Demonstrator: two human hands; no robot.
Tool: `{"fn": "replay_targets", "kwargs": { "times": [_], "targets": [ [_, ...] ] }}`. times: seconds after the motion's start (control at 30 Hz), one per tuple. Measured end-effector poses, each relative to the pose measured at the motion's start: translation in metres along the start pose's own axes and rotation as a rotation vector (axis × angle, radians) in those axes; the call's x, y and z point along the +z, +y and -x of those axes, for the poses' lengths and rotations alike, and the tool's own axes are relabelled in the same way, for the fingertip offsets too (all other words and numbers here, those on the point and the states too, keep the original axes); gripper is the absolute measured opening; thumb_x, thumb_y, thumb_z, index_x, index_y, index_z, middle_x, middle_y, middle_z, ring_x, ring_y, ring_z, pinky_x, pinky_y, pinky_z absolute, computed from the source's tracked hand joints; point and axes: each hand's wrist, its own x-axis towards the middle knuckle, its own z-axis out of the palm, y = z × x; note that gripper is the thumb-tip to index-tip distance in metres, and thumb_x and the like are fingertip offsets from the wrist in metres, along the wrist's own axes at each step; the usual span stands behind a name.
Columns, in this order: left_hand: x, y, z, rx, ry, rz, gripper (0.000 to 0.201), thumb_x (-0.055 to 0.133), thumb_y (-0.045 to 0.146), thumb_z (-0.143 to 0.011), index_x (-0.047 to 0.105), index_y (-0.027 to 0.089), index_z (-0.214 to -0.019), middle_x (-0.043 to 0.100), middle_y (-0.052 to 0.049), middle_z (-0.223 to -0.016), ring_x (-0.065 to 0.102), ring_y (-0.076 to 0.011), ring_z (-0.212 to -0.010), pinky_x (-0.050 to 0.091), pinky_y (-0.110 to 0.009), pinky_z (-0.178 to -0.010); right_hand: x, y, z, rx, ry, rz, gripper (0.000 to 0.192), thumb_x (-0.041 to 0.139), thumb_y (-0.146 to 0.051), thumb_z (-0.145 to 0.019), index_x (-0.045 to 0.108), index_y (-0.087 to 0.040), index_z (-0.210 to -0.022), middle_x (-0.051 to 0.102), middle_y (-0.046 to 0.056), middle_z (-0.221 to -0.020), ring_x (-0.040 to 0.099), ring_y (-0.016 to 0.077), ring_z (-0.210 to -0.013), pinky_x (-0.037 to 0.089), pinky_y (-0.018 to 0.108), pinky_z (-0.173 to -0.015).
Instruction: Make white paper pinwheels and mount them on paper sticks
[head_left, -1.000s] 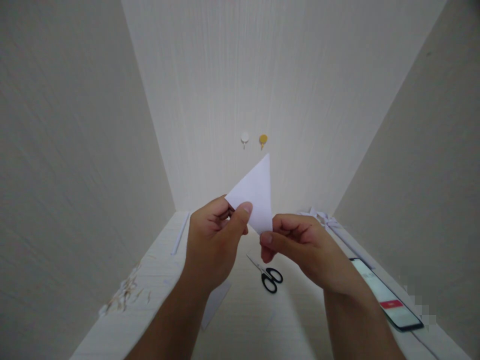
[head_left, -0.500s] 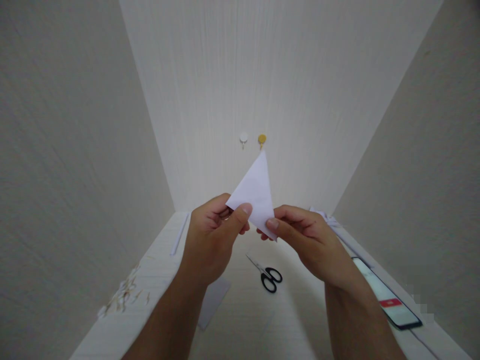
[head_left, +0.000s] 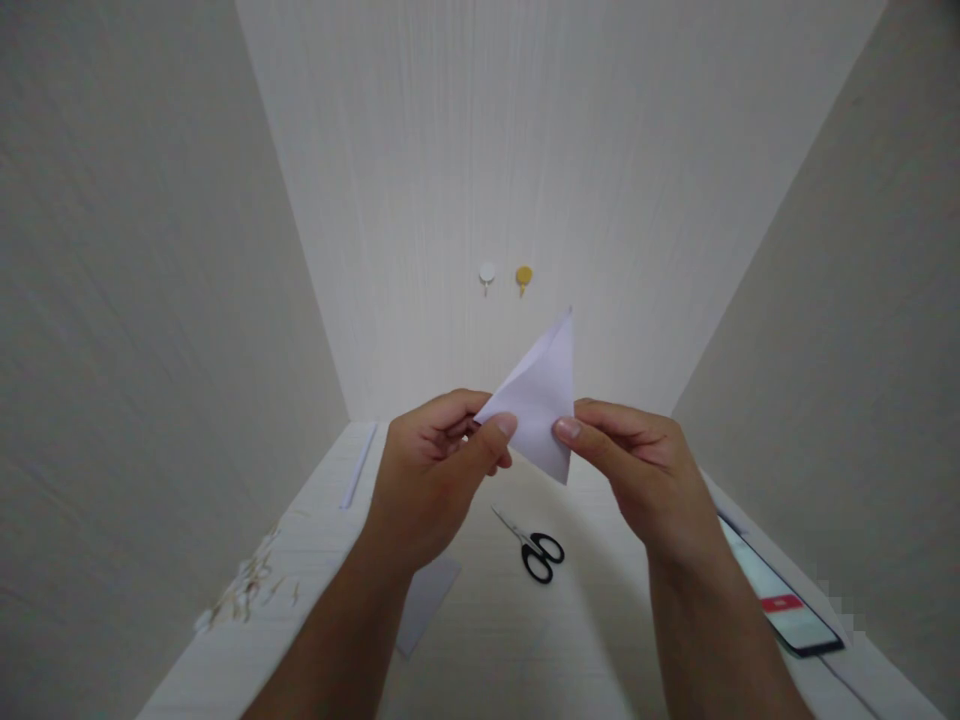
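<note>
Two hands, head view: both up off the table [head_left: 495,640], pinching one folded paper triangle [head_left: 541,400].
Left hand [head_left: 431,480]: thumb and fingers clamp the triangle's 9 o'clock corner.
Right hand [head_left: 645,470]: thumb pressed on its 3 o'clock edge, fingers behind.
Triangle: mid-air, apex at 12.
Scissors [head_left: 534,548]: on table, 6 o'clock of triangle.
Phone [head_left: 780,600]: 4 o'clock, screen lit.

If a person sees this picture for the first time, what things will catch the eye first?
First comes the folded white paper triangle, held up in the middle of the view, pinched between the left hand and the right hand. Below it, black-handled scissors lie on the pale table. A lit phone lies at the table's right edge, and two small hooks, white and yellow, sit on the back wall.
</note>
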Motion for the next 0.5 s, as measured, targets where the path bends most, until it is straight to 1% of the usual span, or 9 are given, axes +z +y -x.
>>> {"fn": "replay_targets", "kwargs": {
  "times": [0.07,0.1,0.17,0.27,0.33,0.37,0.43,0.5],
  "targets": [
    [-0.0004,-0.0005,0.0007,0.034,0.040,0.007,0.008,0.076,0.027,-0.089,0.080,0.020,-0.088,0.067,0.002,-0.061,0.058,-0.0103,-0.057,0.046,-0.020,-0.054,-0.0005,0.0011,-0.0004,0.000,0.016,-0.010,0.015,0.077,-0.033,-0.092,0.082,-0.023,-0.082,0.075,0.002,-0.078,0.063,0.0161,-0.073,0.051,0.027,-0.066],
    [-0.0007,-0.0009,0.0011,0.046,0.047,-0.008,0.007,0.076,0.027,-0.089,0.080,0.020,-0.088,0.068,0.002,-0.061,0.058,-0.0100,-0.057,0.046,-0.020,-0.054,-0.0008,0.0020,-0.0006,-0.004,0.034,-0.018,0.010,0.079,-0.033,-0.090,0.084,-0.024,-0.088,0.076,0.002,-0.082,0.065,0.0171,-0.075,0.052,0.028,-0.068],
    [-0.0014,-0.0019,0.0020,0.064,0.048,-0.062,0.006,0.077,0.026,-0.089,0.081,0.021,-0.088,0.069,0.001,-0.063,0.059,-0.0098,-0.058,0.046,-0.020,-0.054,-0.0018,0.0032,-0.0007,-0.047,0.102,-0.007,0.008,0.082,-0.029,-0.087,0.084,-0.027,-0.094,0.077,0.002,-0.088,0.068,0.0180,-0.078,0.054,0.030,-0.070],
    [-0.0011,-0.0032,0.0028,0.082,0.047,-0.092,0.007,0.077,0.025,-0.089,0.083,0.022,-0.092,0.072,0.000,-0.067,0.063,-0.0105,-0.061,0.049,-0.020,-0.056,-0.0045,0.0022,0.0000,-0.160,0.175,0.079,0.007,0.083,-0.023,-0.084,0.085,-0.029,-0.087,0.074,0.001,-0.081,0.065,0.0161,-0.075,0.051,0.028,-0.066],
    [0.0000,-0.0037,0.0030,0.099,0.046,-0.044,0.009,0.076,0.024,-0.090,0.083,0.021,-0.096,0.074,0.000,-0.069,0.065,-0.0112,-0.060,0.052,-0.021,-0.056,-0.0062,0.0005,0.0010,-0.191,0.168,0.125,0.008,0.083,-0.021,-0.084,0.085,-0.029,-0.085,0.073,0.001,-0.077,0.065,0.0163,-0.073,0.051,0.029,-0.066],
    [0.0006,-0.0039,0.0031,0.112,0.050,-0.018,0.010,0.076,0.023,-0.090,0.084,0.021,-0.097,0.075,-0.001,-0.070,0.066,-0.0118,-0.060,0.054,-0.021,-0.056,-0.0067,-0.0002,0.0014,-0.186,0.159,0.131,0.009,0.083,-0.021,-0.084,0.085,-0.029,-0.087,0.073,0.001,-0.077,0.065,0.0169,-0.073,0.052,0.030,-0.066],
    [0.0017,-0.0044,0.0034,0.152,0.092,-0.008,0.012,0.076,0.019,-0.089,0.084,0.021,-0.097,0.078,-0.002,-0.075,0.070,-0.0130,-0.064,0.057,-0.022,-0.058,-0.0069,-0.0005,0.0022,-0.149,0.146,0.096,0.015,0.081,-0.022,-0.085,0.084,-0.029,-0.098,0.074,0.001,-0.079,0.067,0.0179,-0.072,0.055,0.032,-0.068],
    [0.0026,-0.0052,0.0041,0.203,0.169,-0.051,0.014,0.077,0.016,-0.087,0.084,0.022,-0.096,0.081,-0.003,-0.085,0.073,-0.0145,-0.072,0.060,-0.023,-0.066,-0.0062,0.0006,0.0025,-0.106,0.129,-0.023,0.022,0.077,-0.023,-0.089,0.080,-0.029,-0.110,0.074,0.001,-0.079,0.068,0.0179,-0.072,0.057,0.032,-0.069]
  ]
}}
